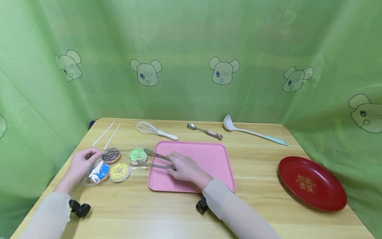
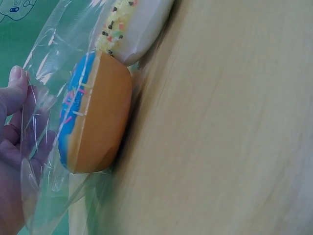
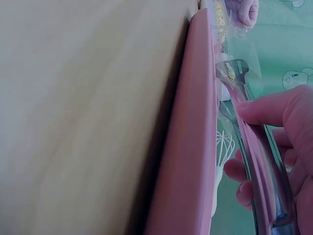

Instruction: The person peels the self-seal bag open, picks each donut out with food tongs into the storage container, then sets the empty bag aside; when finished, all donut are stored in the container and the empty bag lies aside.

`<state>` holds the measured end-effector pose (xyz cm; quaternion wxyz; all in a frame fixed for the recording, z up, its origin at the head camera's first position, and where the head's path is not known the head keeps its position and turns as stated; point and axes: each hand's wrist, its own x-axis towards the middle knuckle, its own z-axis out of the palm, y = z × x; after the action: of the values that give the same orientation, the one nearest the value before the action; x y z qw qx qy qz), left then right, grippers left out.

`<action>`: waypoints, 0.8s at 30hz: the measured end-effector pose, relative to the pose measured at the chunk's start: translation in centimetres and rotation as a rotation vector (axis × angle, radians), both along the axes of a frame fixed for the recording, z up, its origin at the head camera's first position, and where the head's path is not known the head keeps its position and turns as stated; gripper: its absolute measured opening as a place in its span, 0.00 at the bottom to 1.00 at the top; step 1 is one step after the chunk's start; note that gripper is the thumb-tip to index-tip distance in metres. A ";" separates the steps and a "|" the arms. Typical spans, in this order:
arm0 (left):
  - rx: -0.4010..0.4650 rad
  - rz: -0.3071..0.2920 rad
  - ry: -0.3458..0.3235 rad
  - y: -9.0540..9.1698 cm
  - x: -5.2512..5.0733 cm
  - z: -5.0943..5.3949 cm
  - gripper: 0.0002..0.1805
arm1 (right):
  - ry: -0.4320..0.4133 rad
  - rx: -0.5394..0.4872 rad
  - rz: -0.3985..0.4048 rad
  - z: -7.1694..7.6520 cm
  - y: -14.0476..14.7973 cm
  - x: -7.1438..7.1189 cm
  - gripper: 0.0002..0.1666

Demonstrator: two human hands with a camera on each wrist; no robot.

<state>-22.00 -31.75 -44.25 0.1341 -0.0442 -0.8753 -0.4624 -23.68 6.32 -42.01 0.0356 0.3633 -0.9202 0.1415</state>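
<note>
My left hand (image 1: 81,164) pinches the edge of a clear plastic bag (image 2: 41,127) at the left of the table. In or under the film lie a chocolate donut (image 1: 111,155), a blue donut (image 1: 99,172), a yellow donut (image 1: 119,172) and a green donut (image 1: 138,156). My right hand (image 1: 186,167) holds metal tongs (image 3: 259,161) over the pink tray (image 1: 209,156). The tongs' two arms stand apart, their tips beside the green donut in the head view. The left wrist view shows the blue donut's side (image 2: 105,112) through the film.
Two white chopsticks (image 1: 102,134), a whisk (image 1: 161,133), a spoon (image 1: 206,131) and a ladle (image 1: 253,132) lie along the back of the table. A red oval plate (image 1: 325,186) is at the right. Green cloth (image 1: 185,99) hangs behind the table.
</note>
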 end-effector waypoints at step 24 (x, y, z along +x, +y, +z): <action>0.020 0.000 -0.017 -0.3 0.3 0.1 0.17 | 0.048 -0.129 -0.120 0.2 10.6 3.8 0.28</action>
<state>-21.68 -32.04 -44.19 0.1270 -0.0388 -0.8717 -0.4717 -19.93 16.87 -41.77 0.0895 0.3076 -0.9282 0.1892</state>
